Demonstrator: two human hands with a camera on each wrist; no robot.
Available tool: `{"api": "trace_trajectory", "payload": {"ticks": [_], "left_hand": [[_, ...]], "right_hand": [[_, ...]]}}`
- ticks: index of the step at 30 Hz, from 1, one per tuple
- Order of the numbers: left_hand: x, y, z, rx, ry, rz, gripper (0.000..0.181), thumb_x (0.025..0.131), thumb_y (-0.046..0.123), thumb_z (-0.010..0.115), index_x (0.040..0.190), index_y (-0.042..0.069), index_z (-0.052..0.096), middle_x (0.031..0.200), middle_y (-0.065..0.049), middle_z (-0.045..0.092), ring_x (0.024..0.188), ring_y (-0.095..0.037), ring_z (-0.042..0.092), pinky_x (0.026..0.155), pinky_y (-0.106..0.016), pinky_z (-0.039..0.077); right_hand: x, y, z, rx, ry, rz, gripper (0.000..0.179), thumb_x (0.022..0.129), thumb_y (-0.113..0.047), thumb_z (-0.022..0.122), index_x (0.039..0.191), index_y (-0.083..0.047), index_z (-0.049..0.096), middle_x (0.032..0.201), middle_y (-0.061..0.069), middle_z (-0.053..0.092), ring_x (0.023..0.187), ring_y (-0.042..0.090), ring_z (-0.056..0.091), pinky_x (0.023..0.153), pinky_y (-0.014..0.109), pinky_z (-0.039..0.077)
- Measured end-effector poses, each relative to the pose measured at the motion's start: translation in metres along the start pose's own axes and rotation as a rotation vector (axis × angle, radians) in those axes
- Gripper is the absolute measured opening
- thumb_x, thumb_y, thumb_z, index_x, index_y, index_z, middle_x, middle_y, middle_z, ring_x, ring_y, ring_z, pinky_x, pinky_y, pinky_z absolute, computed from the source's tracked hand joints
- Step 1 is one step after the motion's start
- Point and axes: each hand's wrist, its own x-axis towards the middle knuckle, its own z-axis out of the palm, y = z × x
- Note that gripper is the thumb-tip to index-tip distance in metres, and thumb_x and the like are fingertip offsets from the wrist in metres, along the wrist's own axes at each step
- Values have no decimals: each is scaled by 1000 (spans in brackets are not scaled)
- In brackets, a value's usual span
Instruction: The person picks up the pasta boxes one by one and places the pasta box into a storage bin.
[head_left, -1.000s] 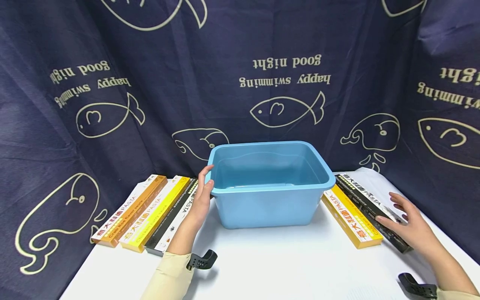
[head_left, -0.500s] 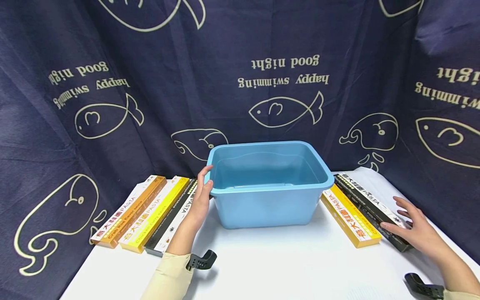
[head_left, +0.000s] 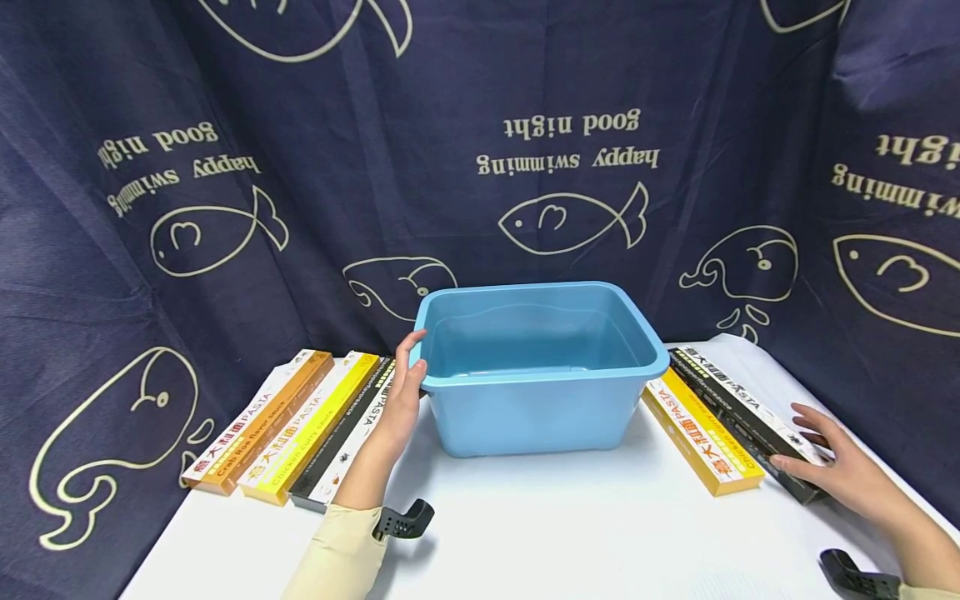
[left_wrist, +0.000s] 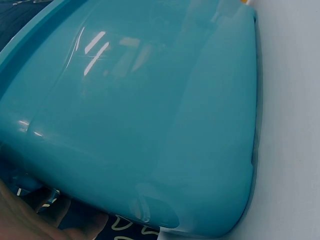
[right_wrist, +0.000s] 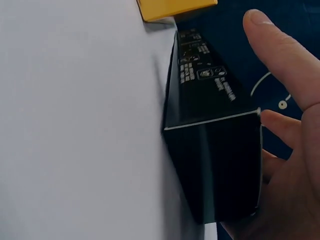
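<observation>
A blue plastic tub point(head_left: 536, 417) stands mid-table. In the head view my left hand point(head_left: 401, 404) grips its left rim, with the thumb at the front corner. The left wrist view shows the tub's glossy wall point(left_wrist: 140, 110) and my fingers point(left_wrist: 55, 212) along one edge, partly cut off by the frame. To the right lies a black-and-white pasta box point(head_left: 738, 417). My right hand point(head_left: 843, 467) is spread over its near end, thumb on one side and fingers on the other. The right wrist view shows the thumb point(right_wrist: 285, 55) standing off the box's dark end point(right_wrist: 215, 165); finger contact is unclear.
A yellow pasta box point(head_left: 705, 442) lies between the tub and the black one. Left of the tub are an orange pasta box point(head_left: 258, 425), a yellow one point(head_left: 311, 433) and another black-and-white one point(head_left: 348, 450). A navy fish-print curtain point(head_left: 450, 217) encloses the white table.
My right hand has shifted slightly right and down beside the black pasta box's near end. The left hand and the tub have stayed in place.
</observation>
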Motion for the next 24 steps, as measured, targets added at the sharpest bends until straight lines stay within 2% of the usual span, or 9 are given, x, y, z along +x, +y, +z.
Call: {"api": "trace_trajectory", "payload": {"ticks": [1, 4, 5, 7, 11, 12, 14, 19, 24], "left_hand": [[0, 0, 0, 0, 0, 1, 58, 99, 42, 33, 154, 29, 22, 166, -6, 14, 151, -35, 22, 118, -66, 21], [0, 0, 0, 2, 0, 1, 58, 99, 42, 32, 154, 29, 22, 166, -6, 14, 151, -35, 22, 118, -66, 21], [0, 0, 0, 3, 0, 1, 58, 99, 42, 32, 154, 29, 22, 166, -6, 14, 151, -35, 22, 118, -67, 21], [0, 0, 0, 4, 1, 2, 58, 99, 41, 32, 154, 28, 22, 166, -7, 14, 151, -36, 22, 118, -67, 22], [0, 1, 0, 6, 3, 1, 57, 99, 39, 31, 154, 28, 22, 166, -7, 14, 151, -36, 23, 118, -67, 22], [0, 1, 0, 7, 3, 1, 57, 99, 39, 31, 154, 28, 22, 166, -7, 14, 151, -36, 23, 118, -67, 22], [0, 0, 0, 8, 4, 0, 57, 99, 39, 31, 154, 29, 22, 166, -6, 14, 151, -36, 23, 118, -66, 22], [0, 0, 0, 14, 6, -2, 57, 99, 40, 32, 154, 29, 22, 166, -6, 15, 150, -35, 23, 118, -66, 21], [0, 0, 0, 22, 10, -10, 57, 99, 41, 32, 154, 30, 22, 166, -5, 14, 150, -34, 22, 118, -66, 20]], "right_hand": [[0, 0, 0, -3, -10, 11, 96, 91, -28, 72, 157, 2, 11, 143, 44, 30, 122, 63, 32, 109, 54, 29], [1, -2, -2, -18, -52, 41, 98, 91, -31, 72, 157, 2, 8, 144, 44, 29, 124, 62, 30, 98, 67, 28], [1, -1, -3, -29, -63, 45, 98, 90, -32, 72, 157, 2, 9, 144, 43, 29, 124, 60, 30, 98, 62, 30], [0, -1, -4, -41, -89, 54, 99, 90, -34, 71, 157, 1, 8, 145, 43, 27, 125, 59, 30, 95, 63, 31], [-1, 3, -5, -76, -102, 46, 97, 89, -35, 72, 157, -2, 11, 148, 41, 26, 123, 51, 31, 90, 45, 32], [-2, 3, -5, -78, -106, 47, 97, 89, -35, 72, 157, -2, 11, 148, 41, 25, 123, 51, 31, 89, 47, 32], [-2, 4, -5, -96, -114, 57, 98, 88, -37, 72, 157, -2, 12, 147, 42, 24, 121, 51, 33, 86, 42, 32], [-1, 3, -6, -110, -144, 93, 100, 88, -40, 71, 156, 2, 11, 144, 45, 23, 120, 56, 34, 88, 55, 35], [-2, 5, -6, -90, -151, 94, 100, 89, -37, 71, 155, 5, 9, 143, 46, 22, 120, 58, 32, 93, 68, 31]]}}
